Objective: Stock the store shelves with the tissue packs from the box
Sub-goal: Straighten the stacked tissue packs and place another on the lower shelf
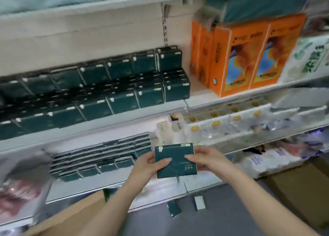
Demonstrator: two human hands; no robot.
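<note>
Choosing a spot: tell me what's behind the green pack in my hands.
Behind the held pack, gripped by left hand and right hand: shelf with stacked green packs at left, white packs above. The shelf directly behind it is covered.

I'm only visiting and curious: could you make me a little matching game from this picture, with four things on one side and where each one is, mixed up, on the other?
Things
1. dark green tissue pack
2. orange boxes
3. small green pack
4. cardboard box

Places
A. lying on the grey floor
B. bottom left, in front of the lowest shelf
C. held between the left hand and the right hand
D. standing upright on the upper right shelf

Pairs: 1-C, 2-D, 3-A, 4-B
</note>
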